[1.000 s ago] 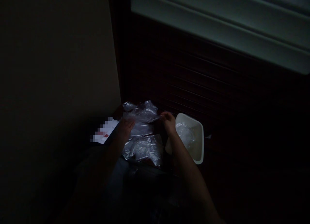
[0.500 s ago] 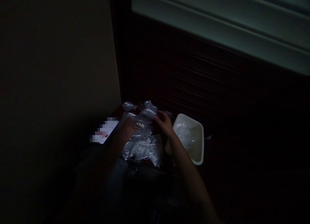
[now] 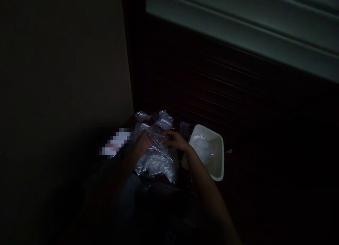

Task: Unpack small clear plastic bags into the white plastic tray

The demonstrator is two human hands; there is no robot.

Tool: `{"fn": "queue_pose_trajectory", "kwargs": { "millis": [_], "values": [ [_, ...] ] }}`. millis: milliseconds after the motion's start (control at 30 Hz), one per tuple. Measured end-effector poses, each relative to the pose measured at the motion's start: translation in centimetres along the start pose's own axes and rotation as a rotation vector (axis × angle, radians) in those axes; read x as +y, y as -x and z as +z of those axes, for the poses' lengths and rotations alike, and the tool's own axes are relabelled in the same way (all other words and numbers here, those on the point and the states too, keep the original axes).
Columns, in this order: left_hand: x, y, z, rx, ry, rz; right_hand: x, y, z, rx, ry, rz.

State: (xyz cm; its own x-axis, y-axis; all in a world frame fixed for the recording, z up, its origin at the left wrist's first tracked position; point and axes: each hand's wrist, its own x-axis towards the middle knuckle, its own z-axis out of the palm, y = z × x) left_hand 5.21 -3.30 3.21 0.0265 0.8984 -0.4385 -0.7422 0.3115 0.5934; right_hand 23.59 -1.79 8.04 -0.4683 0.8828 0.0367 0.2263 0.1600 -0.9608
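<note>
A clear plastic bag [image 3: 156, 140] is spread between my two hands, above other crinkled plastic. My left hand [image 3: 141, 145] holds its left side, fingers closed on the film. On the opposite side my right hand [image 3: 177, 140] reaches in from the right, its fingertips at the bag's edge; dim light blurs the exact grip. Below the hands lies a heap of shiny clear bags [image 3: 156, 163]. Behind them sit a puffed, filled-looking bag [image 3: 164, 120] and a smaller bag [image 3: 142, 116]. What is inside them cannot be made out.
A white plastic basin [image 3: 219, 156] stands right of my right forearm, with a clear bag [image 3: 201, 149] inside. A bright, pixelated flat object [image 3: 116, 143] lies at the left. A wall [image 3: 66, 61] rises on the left, and dark slatted panelling [image 3: 212, 82] stands behind.
My right hand has moved from the puffed bag at the back, down and left to the bag by my left hand. The film between my hands is now lifted and spread.
</note>
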Motion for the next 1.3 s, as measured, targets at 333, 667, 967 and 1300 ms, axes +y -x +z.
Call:
{"fn": "queue_pose_trajectory", "kwargs": {
  "millis": [333,667,967,1300],
  "values": [
    [0.2,0.0,-0.4,-0.11,-0.055,-0.129,0.4,-0.5,-1.0,0.369,0.024,0.004],
    [-1.4,1.4,-0.1,-0.286,-0.339,-0.002,0.1,-0.7,-1.1,0.487,-0.066,0.045],
    [-1.0,0.1,-0.9,-0.201,-0.327,0.114,0.3,-0.8,-1.6,0.588,-0.162,0.047],
    [-0.1,0.5,-0.8,-0.118,-0.456,0.208,0.1,-0.7,-1.9,0.693,-0.099,-0.024]
  ]
}}
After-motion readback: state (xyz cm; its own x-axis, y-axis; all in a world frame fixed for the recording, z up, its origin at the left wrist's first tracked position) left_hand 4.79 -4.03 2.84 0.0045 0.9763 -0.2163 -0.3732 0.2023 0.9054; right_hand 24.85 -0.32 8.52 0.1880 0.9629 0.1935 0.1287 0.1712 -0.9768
